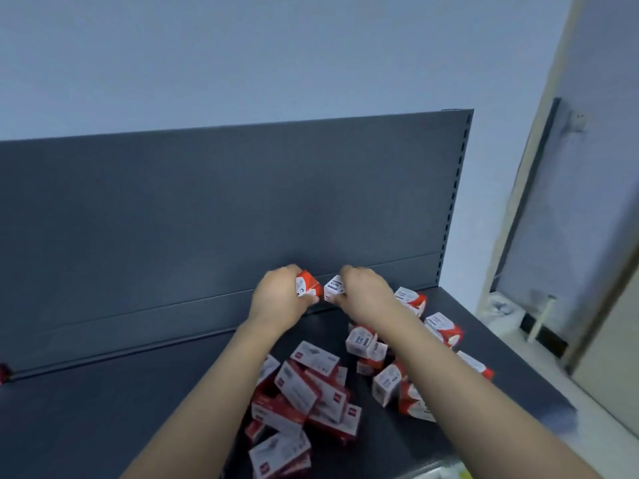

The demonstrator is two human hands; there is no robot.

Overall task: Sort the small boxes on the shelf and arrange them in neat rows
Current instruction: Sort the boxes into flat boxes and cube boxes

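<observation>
Left hand (280, 299): centre of the frame, close to the foot of the back panel. The fingers are curled round a red and white box (307, 283). The box sticks out on the right side of the fist, with the fingertips wrapped under its lower edge; a printed "3" shows on its white face.

Right hand (366, 292): just right of the left hand, at the same height. Its fingers are curled over a white box (334, 286), which juts out on the left side of the hand. The fingers cover the box's right part.

The two held boxes sit just beside each other, corners almost meeting, in the gap between the hands.

Heap of flat boxes (304, 392): lower centre, red and white, lying crosswise and overlapping, partly under the left forearm.

Scattered small boxes (442, 328): right of centre, tipped at odd angles along and beneath the right forearm, some touching one another.

Shelf (103, 426): dark grey, holding all the loose boxes.

Back panel (207, 202): dark grey, upright behind the shelf, slotted post at its right edge.

Wall (242, 57): pale, upper half of the frame.
</observation>
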